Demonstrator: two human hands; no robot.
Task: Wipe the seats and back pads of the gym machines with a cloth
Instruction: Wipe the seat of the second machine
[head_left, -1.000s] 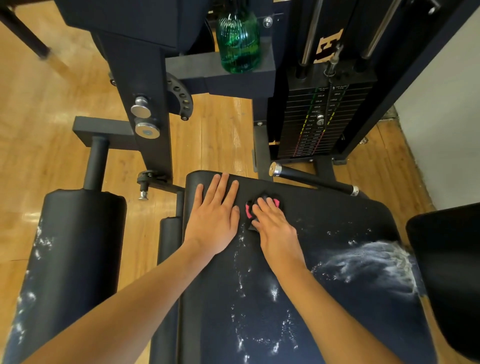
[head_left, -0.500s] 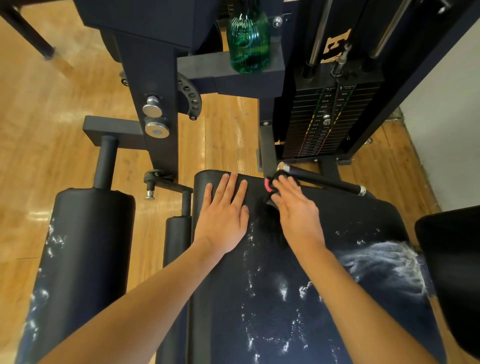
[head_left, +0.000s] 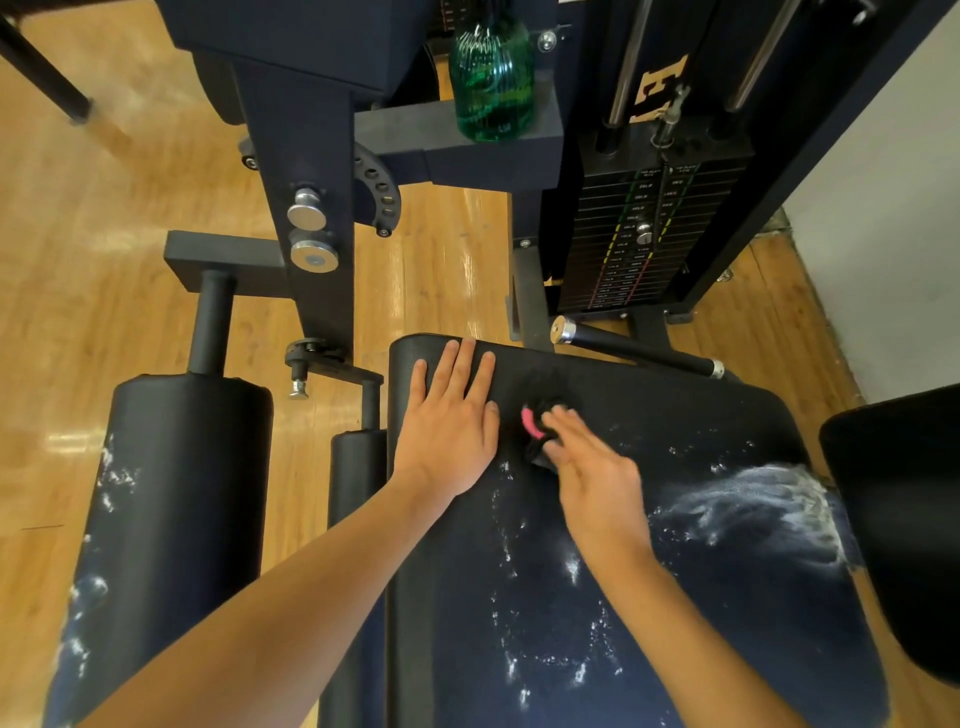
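Since half a second ago the right hand (head_left: 592, 467) has pulled the small black cloth with pink trim (head_left: 540, 428) back from the far edge of the black padded seat (head_left: 675, 597). White residue speckles the black cylindrical roller pad (head_left: 171, 493) at left and streaks the seat's near and right parts, so most wiping remains, I judge. Left hand (head_left: 449, 421) lies flat, fingers spread, bracing; right fingers press the cloth, nearly straight.
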